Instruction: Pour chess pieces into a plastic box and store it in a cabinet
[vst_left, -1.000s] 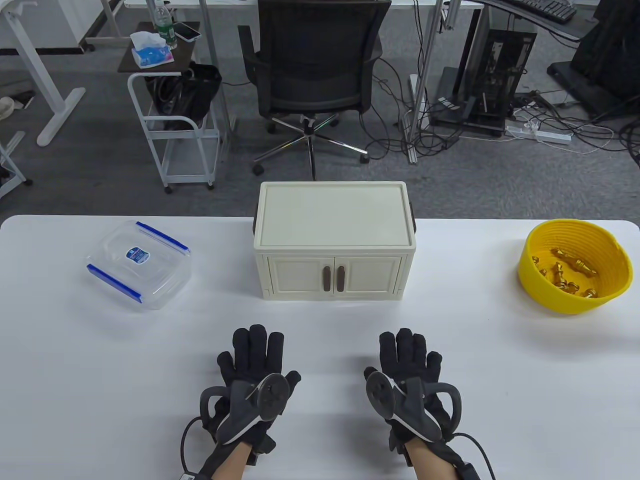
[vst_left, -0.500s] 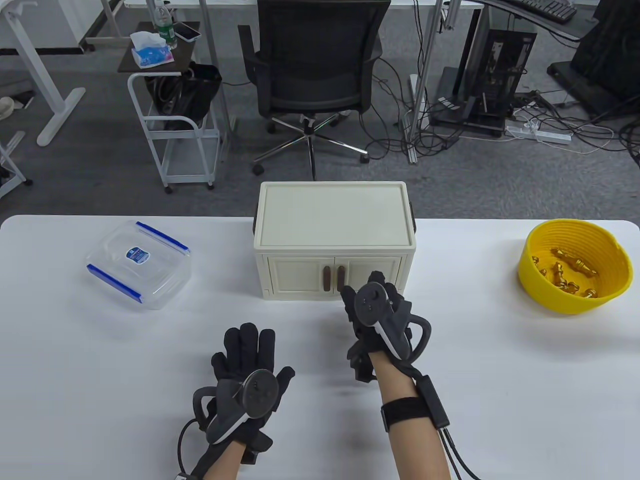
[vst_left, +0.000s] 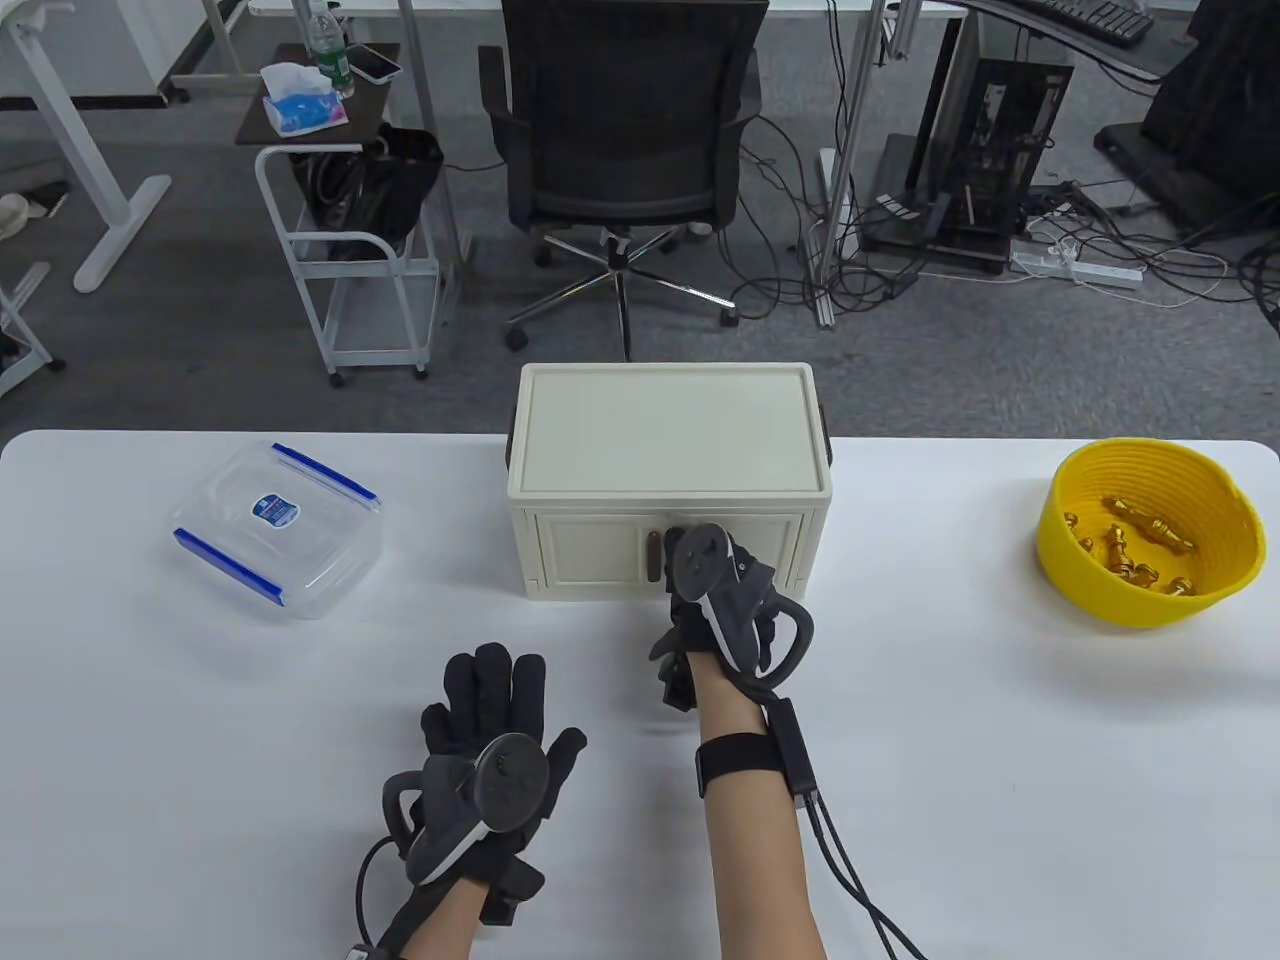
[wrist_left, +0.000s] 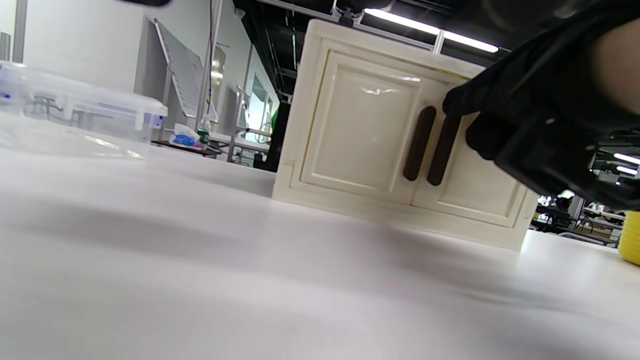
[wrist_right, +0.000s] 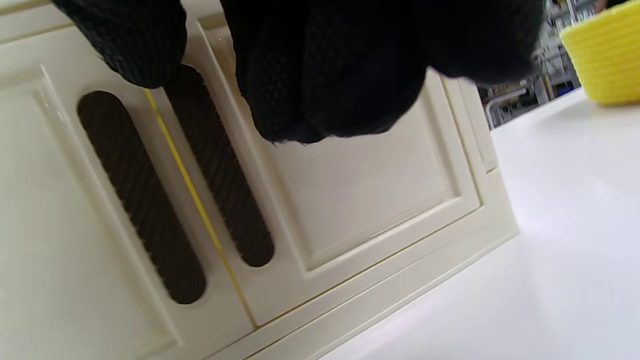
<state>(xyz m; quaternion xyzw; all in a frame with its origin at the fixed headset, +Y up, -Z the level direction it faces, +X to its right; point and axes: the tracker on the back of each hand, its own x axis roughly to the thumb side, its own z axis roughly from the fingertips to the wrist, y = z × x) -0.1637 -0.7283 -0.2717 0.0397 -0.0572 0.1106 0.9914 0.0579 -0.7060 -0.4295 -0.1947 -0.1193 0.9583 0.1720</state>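
My right hand (vst_left: 722, 600) is up against the front of the cream cabinet (vst_left: 668, 440), and from the table view its tracker hides most of the fingers. In the left wrist view a gloved fingertip (wrist_left: 452, 104) touches the top of the right door's dark handle (wrist_left: 443, 150); the left door's handle (wrist_left: 419, 143) stands just beside it, untouched. The right wrist view shows the same thing close up: one fingertip on the upper end of the right handle (wrist_right: 220, 175), the other fingers (wrist_right: 330, 75) bunched in front of the right door panel. Whether they are curled around the handle or only resting on it, I cannot tell. Both doors look shut, with only a thin seam between them.

My left hand (vst_left: 490, 740) lies flat on the white table (vst_left: 640, 800), palm down, fingers spread apart and holding nothing, nearer to me than the right hand and off to its left.

The plastic box (vst_left: 277, 527), clear with blue clips and its lid on, sits far to the left of my left hand and farther from me, level with the cabinet front. The chess pieces (vst_left: 1135, 550), gold-coloured, lie in the yellow bowl (vst_left: 1060, 540) well off to the right of my right hand, near the table's right edge. In the right wrist view the bowl shows at the upper right corner
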